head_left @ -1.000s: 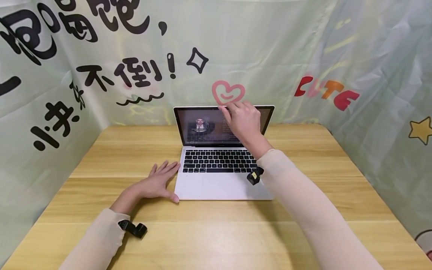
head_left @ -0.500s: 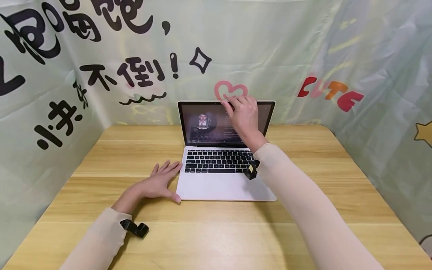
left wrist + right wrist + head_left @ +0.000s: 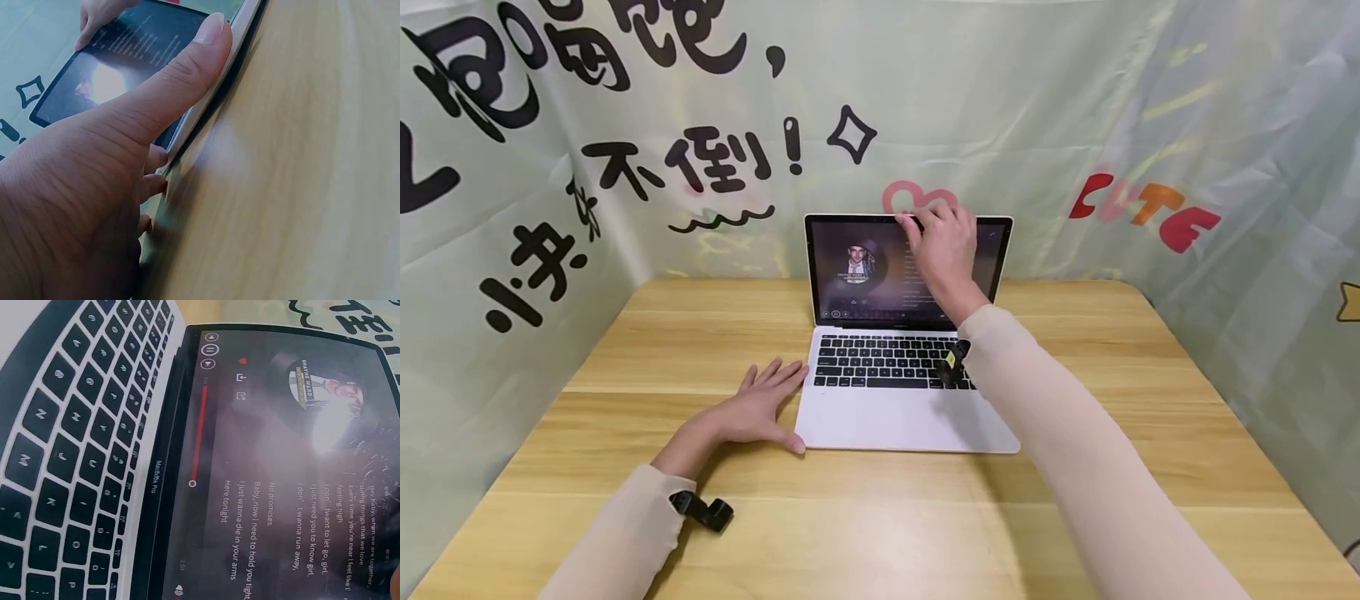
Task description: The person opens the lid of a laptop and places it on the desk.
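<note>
A silver laptop (image 3: 872, 417) stands on the table with its lid up and its screen (image 3: 895, 275) lit. In the right wrist view its screen (image 3: 281, 437) shows a music player with lyrics, beside the black keyboard (image 3: 69, 450). My right hand (image 3: 947, 254) holds the lid's top edge near the middle, thumb on the screen side and fingers over the rim. At the laptop base's left edge rests my left hand (image 3: 752, 417), fingers spread and fairly straight. The left wrist view shows the left thumb (image 3: 181, 72) extended along the front corner of the base.
Wooden table top (image 3: 880, 525) surrounds the laptop. Behind and at both sides hangs a pale green cloth (image 3: 1000, 100) with printed lettering and drawings. A small black wrist camera (image 3: 703, 510) sits at the left cuff, another camera (image 3: 953, 363) at the right.
The lid has tilted farther back, its top edge rising in view along with my right hand. My left hand stays at the base's left edge. The head view has shifted slightly.
</note>
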### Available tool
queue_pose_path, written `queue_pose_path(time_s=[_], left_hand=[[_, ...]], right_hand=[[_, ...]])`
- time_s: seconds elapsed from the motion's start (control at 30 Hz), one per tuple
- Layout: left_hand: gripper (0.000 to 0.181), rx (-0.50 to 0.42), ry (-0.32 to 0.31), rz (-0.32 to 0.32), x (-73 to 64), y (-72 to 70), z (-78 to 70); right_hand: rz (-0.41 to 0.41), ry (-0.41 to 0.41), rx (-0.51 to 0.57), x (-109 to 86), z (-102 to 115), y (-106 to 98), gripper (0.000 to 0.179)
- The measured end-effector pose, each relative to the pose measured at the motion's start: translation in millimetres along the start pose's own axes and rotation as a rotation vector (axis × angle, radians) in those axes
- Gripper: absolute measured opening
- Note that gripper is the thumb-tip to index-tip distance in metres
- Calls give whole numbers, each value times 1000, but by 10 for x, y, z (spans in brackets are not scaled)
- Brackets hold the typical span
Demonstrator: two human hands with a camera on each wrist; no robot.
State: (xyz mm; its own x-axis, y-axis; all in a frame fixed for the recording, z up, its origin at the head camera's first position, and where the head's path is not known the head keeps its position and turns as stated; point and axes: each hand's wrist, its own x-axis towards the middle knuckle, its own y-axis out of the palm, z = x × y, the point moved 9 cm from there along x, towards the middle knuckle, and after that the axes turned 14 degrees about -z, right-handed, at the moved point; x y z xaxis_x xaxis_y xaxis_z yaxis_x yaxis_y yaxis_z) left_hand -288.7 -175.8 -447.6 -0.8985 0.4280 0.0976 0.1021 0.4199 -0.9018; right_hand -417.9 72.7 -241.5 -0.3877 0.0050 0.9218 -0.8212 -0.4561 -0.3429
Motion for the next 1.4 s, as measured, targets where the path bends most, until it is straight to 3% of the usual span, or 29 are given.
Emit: queue_pose_path(time_s=[0.33,0.57,0.7,0.83,1.13,1.4], left_hand=[[131,19,14,-9,7,-10,-8],[132,33,-2,-25,-50,-10,-8],[131,22,10,-27,-42,-2,-26],[131,10,15,-30,-22,-2,-41],[130,-4,8,-19,-40,2,-62],[129,9,8,-24,-24,-18,-38]], right_hand=[[207,87,-17,152,-166,358,43],[282,101,-5,185,-189,576,41],[319,142,-53,198,-263,653,39],[332,128,-94,205,-297,708,41],[352,119,-113,174,-313,667,44],[355,122,-76,163,-322,429,46]])
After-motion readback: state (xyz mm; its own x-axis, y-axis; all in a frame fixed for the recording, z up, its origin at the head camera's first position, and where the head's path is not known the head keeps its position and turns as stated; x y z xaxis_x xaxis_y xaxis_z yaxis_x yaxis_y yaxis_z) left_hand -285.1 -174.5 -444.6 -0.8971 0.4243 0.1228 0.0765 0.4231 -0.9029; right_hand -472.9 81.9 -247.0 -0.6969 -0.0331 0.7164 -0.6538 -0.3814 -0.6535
